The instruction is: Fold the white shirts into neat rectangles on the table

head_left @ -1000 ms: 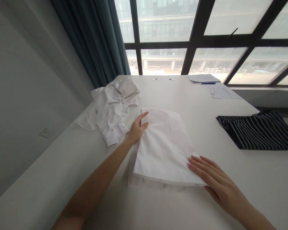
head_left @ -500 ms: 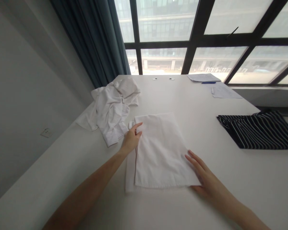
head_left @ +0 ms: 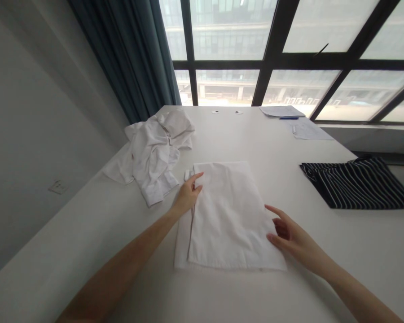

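Folded white garment (head_left: 229, 215) lying flat on the worktop (head_left: 269, 143), between the two hands. Left hand (head_left: 188, 195) sits at the garment's left edge, fingers curled over the fold in a light grip on the cloth. Right hand (head_left: 287, 235) lies at the lower right edge, fingers loosely bent and open, grasping nothing. Crumpled white garment (head_left: 151, 157) lies just beyond the left hand; striped dark cloth (head_left: 357, 184) lies well to the right.

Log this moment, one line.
Left hand: on edge of folded white cloth garment | right hand: open, at its right edge | nearby: crumpled white garment
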Motion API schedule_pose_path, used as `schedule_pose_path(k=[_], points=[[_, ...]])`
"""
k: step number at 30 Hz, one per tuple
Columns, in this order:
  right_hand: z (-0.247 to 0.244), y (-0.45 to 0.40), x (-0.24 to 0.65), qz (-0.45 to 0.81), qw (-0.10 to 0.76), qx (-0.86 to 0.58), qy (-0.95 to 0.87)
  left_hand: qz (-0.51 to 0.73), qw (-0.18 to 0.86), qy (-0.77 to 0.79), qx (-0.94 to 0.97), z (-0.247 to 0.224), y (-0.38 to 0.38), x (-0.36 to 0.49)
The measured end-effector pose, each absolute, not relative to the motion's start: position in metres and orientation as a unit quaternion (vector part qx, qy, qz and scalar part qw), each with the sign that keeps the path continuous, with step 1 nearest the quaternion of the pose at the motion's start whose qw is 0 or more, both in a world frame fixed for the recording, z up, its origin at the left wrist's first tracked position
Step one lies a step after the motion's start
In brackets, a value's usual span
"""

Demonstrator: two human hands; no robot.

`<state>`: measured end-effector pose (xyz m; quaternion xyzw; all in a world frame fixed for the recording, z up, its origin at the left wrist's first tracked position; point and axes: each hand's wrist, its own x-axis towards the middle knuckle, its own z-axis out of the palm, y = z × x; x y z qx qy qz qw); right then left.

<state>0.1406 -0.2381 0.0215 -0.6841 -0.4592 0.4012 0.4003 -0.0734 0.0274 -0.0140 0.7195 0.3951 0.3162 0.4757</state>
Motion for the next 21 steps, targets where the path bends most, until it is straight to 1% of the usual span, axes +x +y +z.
schedule_pose_path(k=[4, 6, 7, 11, 15, 18, 21], points=[[0.026, -0.24, 0.161, 0.42, 0.393, -0.687, -0.443, 0.306, 0.506, 0.361, 0.721, -0.015, 0.024, -0.065], [0.022, -0.229, 0.177, 0.406, 0.393, -0.697, -0.441, 0.301, 0.512, 0.352, 0.723, -0.014, 0.023, -0.065], [0.019, -0.22, 0.186, 0.38, 0.395, -0.706, -0.449, 0.297, 0.513, 0.35, 0.725, -0.013, 0.023, -0.066], [0.009, -0.159, 0.214, 0.197, 0.39, -0.732, -0.523, 0.286, 0.517, 0.339, 0.733, -0.004, 0.022, -0.072], [0.01, -0.093, 0.222, 0.11, 0.364, -0.706, -0.597, 0.286, 0.528, 0.322, 0.732, 0.006, 0.02, -0.075], [0.018, -0.062, 0.223, 0.112, 0.335, -0.691, -0.631, 0.29, 0.534, 0.318, 0.728, 0.008, 0.02, -0.077], [0.027, -0.048, 0.226, 0.176, 0.33, -0.668, -0.644, 0.303, 0.556, 0.298, 0.715, 0.007, 0.024, -0.079]])
